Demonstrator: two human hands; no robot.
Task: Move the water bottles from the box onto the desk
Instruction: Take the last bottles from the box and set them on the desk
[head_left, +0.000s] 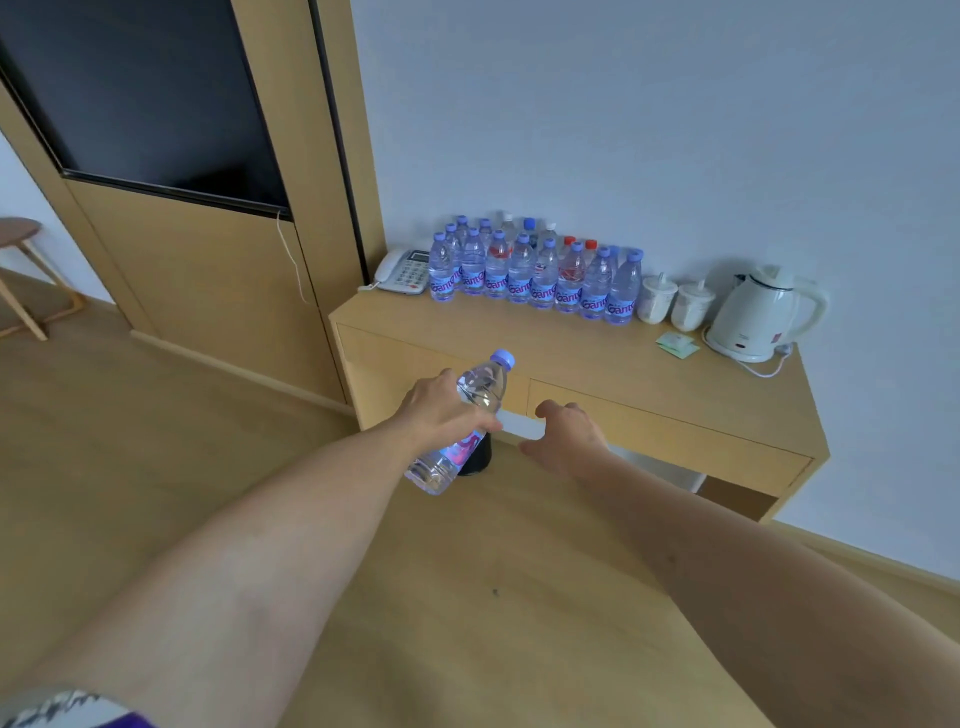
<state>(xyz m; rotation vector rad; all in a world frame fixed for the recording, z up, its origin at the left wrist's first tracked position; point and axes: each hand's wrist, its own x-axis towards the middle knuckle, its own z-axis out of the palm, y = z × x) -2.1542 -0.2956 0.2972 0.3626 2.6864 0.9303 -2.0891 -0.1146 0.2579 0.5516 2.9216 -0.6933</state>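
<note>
The left hand (441, 410) had its grip clamped round a tilted, clear water bottle (465, 426) with a lilac cap and pink-lettered label, held in the air before the counter (597, 358). The right hand (563, 436) reached forward beside it, fingers loosely apart and holding nothing. Rows of bottles (535, 273), their writing too blurred to read, stood on the counter between a telephone (402, 270) and two lidded cups (675, 301) by a kettle (758, 314).

back-row bottles (506, 228): mostly hidden | dark object (475, 457): behind held bottle (470, 415), unidentifiable
</note>
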